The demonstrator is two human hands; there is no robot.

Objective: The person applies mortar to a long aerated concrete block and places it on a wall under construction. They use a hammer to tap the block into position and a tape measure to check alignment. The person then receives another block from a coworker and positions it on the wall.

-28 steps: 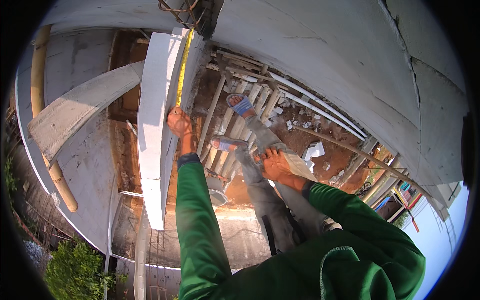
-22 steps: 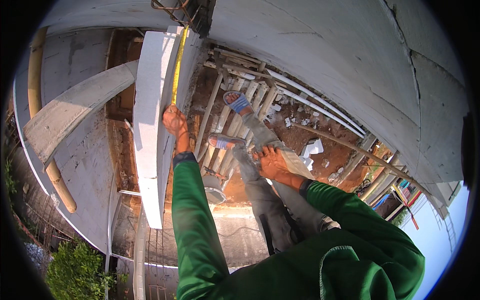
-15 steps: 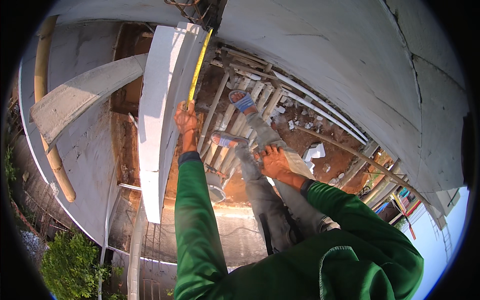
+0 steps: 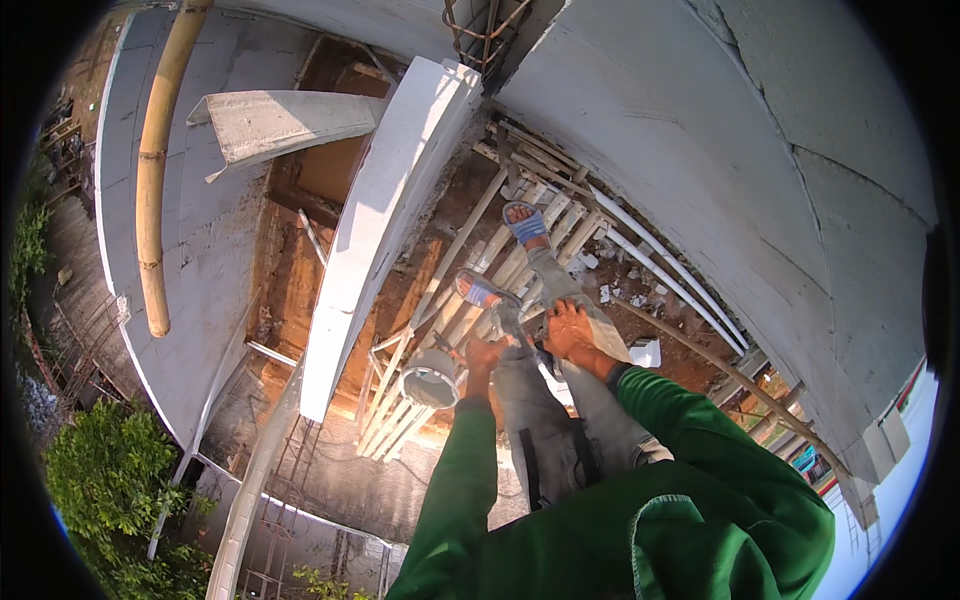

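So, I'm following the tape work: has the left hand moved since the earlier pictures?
Yes: judged against the narrow white wall, the left hand has moved right and down the picture, now by the left trouser leg.

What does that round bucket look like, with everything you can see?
The bucket is greyish with a circular rim, perhaps plastic. Its open mouth faces mostly up at the camera; what's inside is unclear. Pale wooden slats show beside it, and the person's left hand is just to its right. I can't tell what it rests on.
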